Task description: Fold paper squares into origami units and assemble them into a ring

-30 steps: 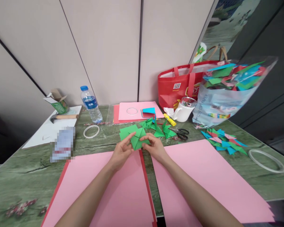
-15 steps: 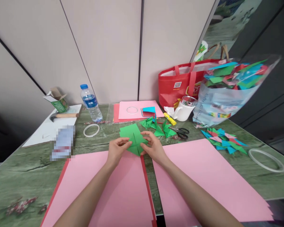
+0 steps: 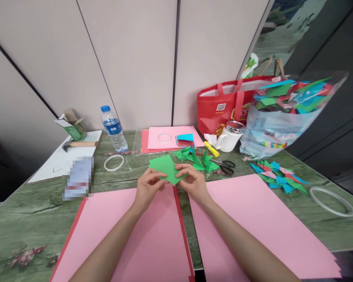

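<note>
A folded piece of green paper (image 3: 172,172) is pinched between both hands above the far edge of the left pink stack. My left hand (image 3: 148,186) is closed on its left side, thumb below and fingers on top. On its right side my right hand (image 3: 192,183) grips it the same way. Just behind lies more green paper (image 3: 160,161), partly covered by the held piece. Folded green paper pieces (image 3: 197,162) sit a little beyond my right hand, with black-handled scissors (image 3: 228,166) beside them.
Large pink sheets (image 3: 135,239) and a second pink stack (image 3: 253,223) lie under my forearms. Around them are a water bottle (image 3: 114,131), a hammer (image 3: 82,144), a tape roll (image 3: 113,162), a yellow glue stick (image 3: 211,149), a white mug (image 3: 228,139) and a bag of folded paper (image 3: 276,125).
The green paper in my hands showed slits or creases between its flaps; now a smooth, smaller face shows. Both hands stay on it, with fingers slightly shifted.
</note>
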Action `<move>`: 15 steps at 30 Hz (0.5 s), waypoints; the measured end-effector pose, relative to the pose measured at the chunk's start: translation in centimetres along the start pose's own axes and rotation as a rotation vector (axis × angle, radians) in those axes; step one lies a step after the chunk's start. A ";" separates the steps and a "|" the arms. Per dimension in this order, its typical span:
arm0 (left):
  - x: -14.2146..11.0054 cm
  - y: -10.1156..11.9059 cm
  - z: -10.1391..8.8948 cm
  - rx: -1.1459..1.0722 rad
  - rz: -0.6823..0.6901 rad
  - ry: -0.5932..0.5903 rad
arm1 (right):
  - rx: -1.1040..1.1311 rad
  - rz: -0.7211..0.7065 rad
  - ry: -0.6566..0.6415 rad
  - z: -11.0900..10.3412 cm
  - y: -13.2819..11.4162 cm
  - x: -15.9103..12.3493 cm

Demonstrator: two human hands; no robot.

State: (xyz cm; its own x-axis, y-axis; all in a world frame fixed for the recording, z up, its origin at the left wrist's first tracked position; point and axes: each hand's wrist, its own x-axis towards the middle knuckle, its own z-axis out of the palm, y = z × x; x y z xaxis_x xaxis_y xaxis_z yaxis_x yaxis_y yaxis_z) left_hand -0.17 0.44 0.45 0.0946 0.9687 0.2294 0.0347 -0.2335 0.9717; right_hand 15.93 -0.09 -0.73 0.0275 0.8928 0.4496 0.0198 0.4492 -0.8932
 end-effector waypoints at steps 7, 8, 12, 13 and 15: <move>-0.3 0.7 0.1 -0.017 -0.176 -0.154 | 0.038 -0.023 -0.033 -0.2 -0.1 0.0; -0.2 0.7 0.1 -0.014 -0.156 -0.178 | 0.039 -0.020 -0.047 -0.1 -0.1 0.0; -0.1 0.2 -0.2 0.117 0.011 -0.104 | 0.056 0.040 -0.065 0.0 -0.1 -0.1; 0.0 0.1 -0.2 0.156 0.038 -0.071 | 0.079 0.076 -0.068 0.1 -0.1 -0.2; 0.0 -0.2 -0.4 0.217 0.071 -0.032 | 0.130 0.168 -0.079 0.1 0.0 -0.2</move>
State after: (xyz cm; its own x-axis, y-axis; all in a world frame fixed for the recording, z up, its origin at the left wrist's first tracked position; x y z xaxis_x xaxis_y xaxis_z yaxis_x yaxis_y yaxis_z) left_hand -0.52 0.55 0.26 0.1355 0.9470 0.2911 0.2394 -0.3164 0.9179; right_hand 15.85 -0.22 -0.82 -0.0590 0.9531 0.2968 -0.1078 0.2895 -0.9511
